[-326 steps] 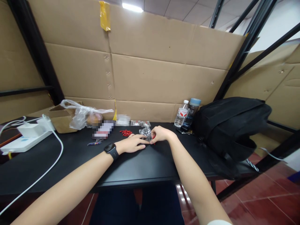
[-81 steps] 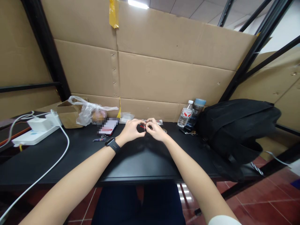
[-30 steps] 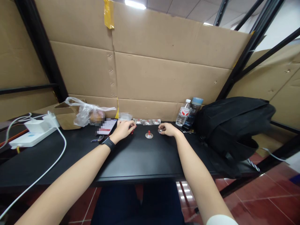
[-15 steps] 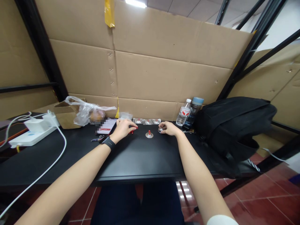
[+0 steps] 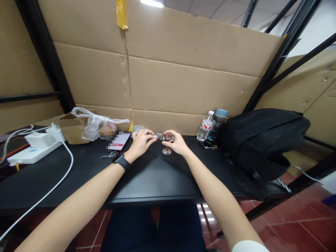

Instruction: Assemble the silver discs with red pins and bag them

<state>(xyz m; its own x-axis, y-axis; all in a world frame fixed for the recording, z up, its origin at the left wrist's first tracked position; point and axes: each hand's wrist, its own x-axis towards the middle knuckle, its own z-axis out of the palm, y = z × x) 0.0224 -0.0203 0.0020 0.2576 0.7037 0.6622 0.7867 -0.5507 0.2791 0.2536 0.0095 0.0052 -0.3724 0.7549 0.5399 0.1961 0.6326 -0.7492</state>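
My left hand is closed in a pinch on a small red hook, mostly covered by the fingertips. Facing it, my right hand is curled round a clear suction cup. Both hands are raised a little over the table, with their fingertips close together. Below the right fingers, another clear suction cup with a red hook stands on the black tabletop. Something red shows under the left hand, partly hidden. Clear packets behind are mostly covered by the hands.
A phone and keys lie left of the hands. Farther left are a plastic bag, a cardboard box and a white power strip. Two bottles and a black backpack stand right. Cardboard walls the back.
My right hand has moved left with the suction cup, away from the bottles. The left hand has shifted slightly right and up with the red hook, bringing the two hands together.
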